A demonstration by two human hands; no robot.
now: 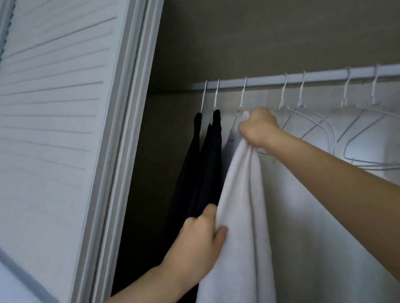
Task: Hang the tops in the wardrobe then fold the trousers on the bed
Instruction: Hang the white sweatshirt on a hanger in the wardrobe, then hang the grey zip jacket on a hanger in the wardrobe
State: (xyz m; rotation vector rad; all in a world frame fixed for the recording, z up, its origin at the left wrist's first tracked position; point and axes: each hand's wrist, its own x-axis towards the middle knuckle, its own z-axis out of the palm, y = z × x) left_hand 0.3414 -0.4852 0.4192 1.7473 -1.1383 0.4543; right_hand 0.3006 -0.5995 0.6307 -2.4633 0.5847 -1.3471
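White top [240,221] is hanging from a hanger [241,111] on the wardrobe rail [320,75], just beside two dark garments [204,167]. Right hand [257,128] is gripping the top's upper end, fingers curled tightly round the fabric. Left hand [200,238] is pinching its lower left edge between thumb and curled fingers. Empty white hangers [350,131] are hanging further right; the louvred door [46,104] is standing at left.

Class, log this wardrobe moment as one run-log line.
stage: hanging tops | right hand: grips white top at hanger | left hand: pinches its edge | dark garments: hung
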